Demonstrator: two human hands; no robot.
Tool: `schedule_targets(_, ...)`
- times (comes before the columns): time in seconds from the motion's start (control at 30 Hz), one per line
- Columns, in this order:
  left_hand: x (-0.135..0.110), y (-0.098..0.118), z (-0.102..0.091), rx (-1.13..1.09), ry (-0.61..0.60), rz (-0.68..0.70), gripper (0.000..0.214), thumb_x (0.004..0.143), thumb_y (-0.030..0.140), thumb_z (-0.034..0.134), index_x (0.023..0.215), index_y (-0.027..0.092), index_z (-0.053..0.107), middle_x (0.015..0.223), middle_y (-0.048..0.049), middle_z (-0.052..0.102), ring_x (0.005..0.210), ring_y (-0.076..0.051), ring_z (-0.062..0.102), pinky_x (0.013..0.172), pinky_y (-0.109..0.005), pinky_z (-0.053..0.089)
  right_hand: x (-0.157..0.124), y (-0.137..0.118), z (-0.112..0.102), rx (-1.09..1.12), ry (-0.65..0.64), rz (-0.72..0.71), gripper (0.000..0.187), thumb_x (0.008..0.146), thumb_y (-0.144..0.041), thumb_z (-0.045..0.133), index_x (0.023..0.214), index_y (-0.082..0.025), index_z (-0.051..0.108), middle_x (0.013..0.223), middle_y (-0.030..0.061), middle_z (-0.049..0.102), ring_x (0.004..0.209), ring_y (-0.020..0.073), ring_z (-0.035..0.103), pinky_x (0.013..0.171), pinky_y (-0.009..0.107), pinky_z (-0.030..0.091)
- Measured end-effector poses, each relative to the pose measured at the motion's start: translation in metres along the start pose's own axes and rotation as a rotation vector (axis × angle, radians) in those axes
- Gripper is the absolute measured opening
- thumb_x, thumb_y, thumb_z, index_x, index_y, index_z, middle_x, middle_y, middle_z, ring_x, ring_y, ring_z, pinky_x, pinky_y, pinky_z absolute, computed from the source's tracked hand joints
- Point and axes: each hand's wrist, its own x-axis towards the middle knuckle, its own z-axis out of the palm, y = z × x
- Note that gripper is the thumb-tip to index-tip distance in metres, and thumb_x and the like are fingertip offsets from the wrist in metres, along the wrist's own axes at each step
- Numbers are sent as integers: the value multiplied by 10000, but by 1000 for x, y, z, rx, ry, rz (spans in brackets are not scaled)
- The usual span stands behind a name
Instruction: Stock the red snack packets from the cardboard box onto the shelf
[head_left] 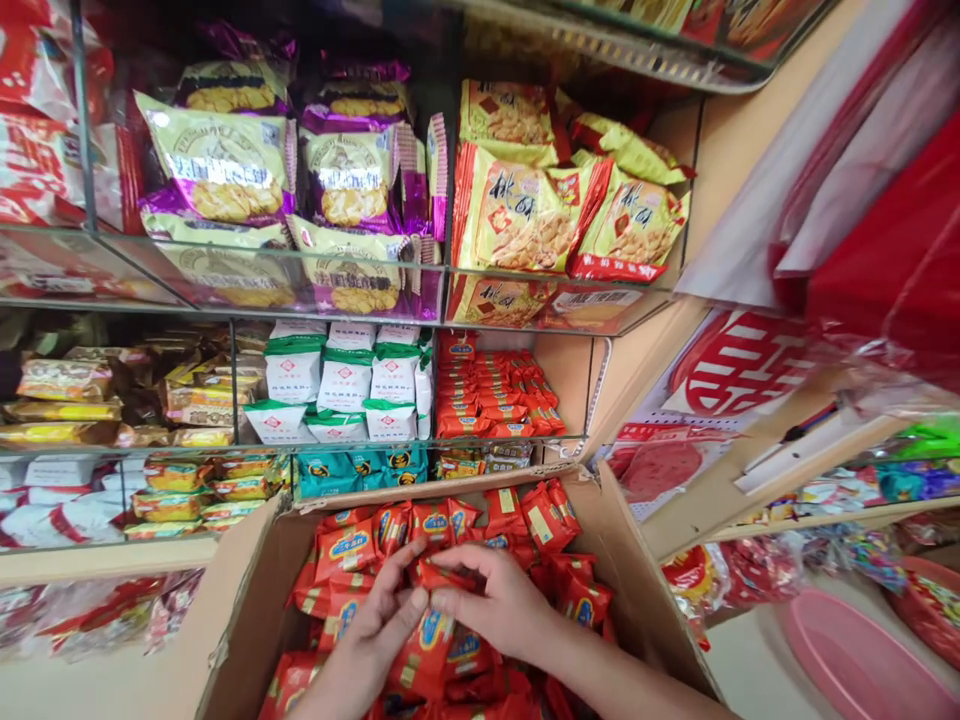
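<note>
Both my hands are inside an open cardboard box [247, 610] full of small red snack packets [525, 515]. My left hand [375, 625] rests on the packets with its fingers pointing up toward a red packet [439, 576]. My right hand [499, 600] curls its fingers round that same packet from the right. The two hands touch at the fingertips. More of the same red packets [491, 390] are stacked on the glass shelf straight above the box.
Glass shelves [300, 310] hold yellow and purple biscuit bags [225, 160], orange biscuit bags [525, 210], white and green packets [345, 380] and teal packets [360, 470]. Red decorations [885, 250] hang at right. A pink basin [847, 660] sits low right.
</note>
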Motion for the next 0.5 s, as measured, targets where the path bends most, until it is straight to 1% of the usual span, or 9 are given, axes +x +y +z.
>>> schedule_targets(0.07, 2, -3, 2, -21, 37, 39, 604, 647, 352, 676, 1188, 245, 429, 988, -24, 669, 936, -208, 585, 827, -299, 452, 0, -1, -3, 60, 16, 61, 300, 684, -261, 618, 972, -179, 600, 913, 31, 633, 854, 173, 577, 767, 285, 447)
schedule_targets(0.13, 2, -1, 4, -33, 122, 121, 566, 592, 328, 719, 1107, 255, 497, 979, -16, 669, 886, -209, 595, 783, -282, 472, 0, -7, -11, 97, -37, 86, 278, 675, -250, 626, 944, -185, 599, 840, 3, 626, 772, 148, 573, 690, 251, 447)
schedule_targets(0.2, 1, 3, 6, -33, 187, 170, 496, 579, 343, 723, 1034, 254, 546, 904, -9, 682, 810, -198, 606, 673, -244, 491, 0, -21, -25, 103, -131, 73, 208, 676, -268, 629, 866, -186, 604, 753, -23, 604, 679, 118, 550, 620, 222, 428)
schedule_targets(0.23, 0, 6, 6, -45, 194, 169, 472, 592, 377, 705, 1021, 251, 554, 846, -10, 687, 754, -193, 611, 602, -234, 486, 2, -29, -34, 96, -146, 52, 186, 675, -274, 633, 833, -183, 600, 726, -30, 592, 650, 107, 535, 600, 214, 417)
schedule_targets(0.27, 0, 8, 6, -62, 186, 152, 456, 611, 415, 678, 1016, 244, 558, 792, -13, 687, 697, -186, 612, 542, -227, 470, 6, -39, -44, 87, -122, 22, 181, 673, -277, 635, 821, -182, 592, 717, -32, 584, 638, 101, 526, 590, 208, 410)
schedule_targets(0.3, 0, 9, 5, -74, 173, 127, 443, 628, 443, 651, 1009, 235, 564, 746, -16, 684, 647, -178, 607, 502, -224, 450, 12, -48, -55, 78, -69, -20, 193, 670, -277, 638, 829, -184, 582, 725, -31, 581, 642, 98, 524, 590, 206, 409)
schedule_targets(0.37, 1, 9, 2, -61, 154, 96, 408, 637, 456, 638, 961, 213, 589, 710, -21, 679, 600, -162, 592, 482, -220, 424, 34, -63, -78, 65, 87, -120, 222, 667, -280, 636, 853, -186, 561, 752, -27, 582, 659, 97, 532, 606, 209, 416)
schedule_targets(0.43, 4, 5, -2, -12, 137, 84, 347, 633, 427, 657, 893, 202, 614, 702, -13, 671, 600, -144, 578, 490, -209, 411, 67, -71, -98, 40, 270, -185, 232, 681, -287, 610, 876, -184, 539, 756, -25, 582, 660, 99, 545, 617, 220, 431)
schedule_targets(0.5, 6, -2, -5, 31, 123, 73, 326, 628, 428, 665, 861, 205, 619, 674, 3, 661, 581, -129, 568, 480, -197, 393, 108, -71, -113, -70, 426, -179, 205, 700, -275, 572, 875, -176, 533, 752, -18, 588, 660, 104, 554, 628, 237, 445)
